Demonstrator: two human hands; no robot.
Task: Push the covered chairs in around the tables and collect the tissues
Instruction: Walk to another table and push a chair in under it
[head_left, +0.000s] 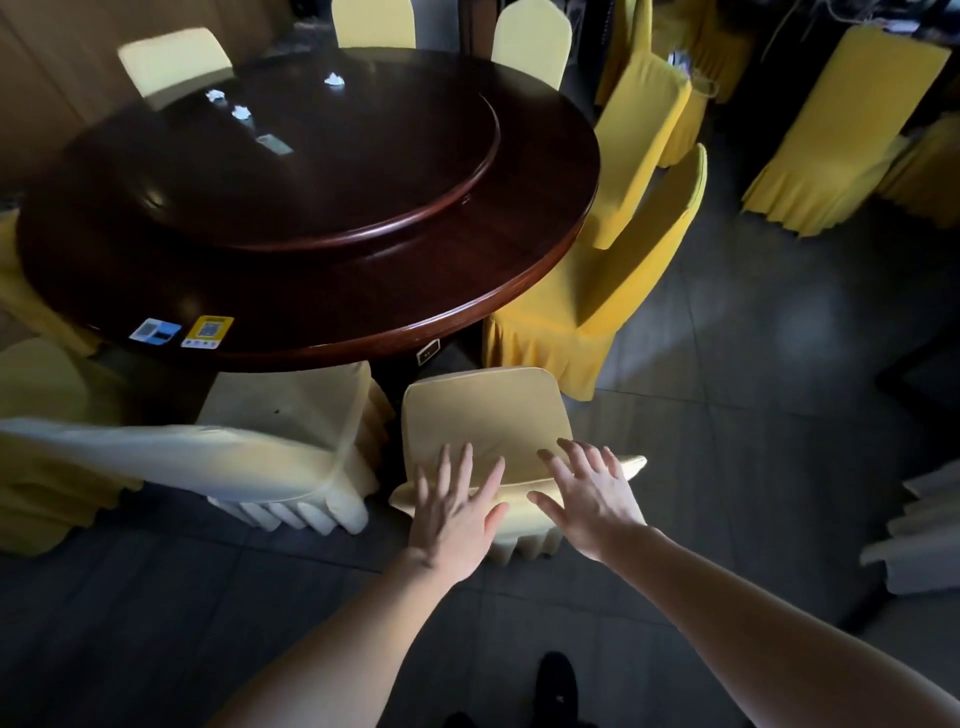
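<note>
Both hands are released, fingers spread: the left hand (457, 512) and right hand (589, 496) lie over the top of a chair's (480, 415) back, just short of the bench (311, 249) near edge.

Risks: the loose cover may slide under flat palms, so the push slips. The chair may foul the neighbouring chair (291, 415) at its left or strike the bench edge.

Three tissues (241, 111) lie near the far edge, a long reach.

Two cards (207, 331) at the near edge show codes; their writing is illegible.
</note>
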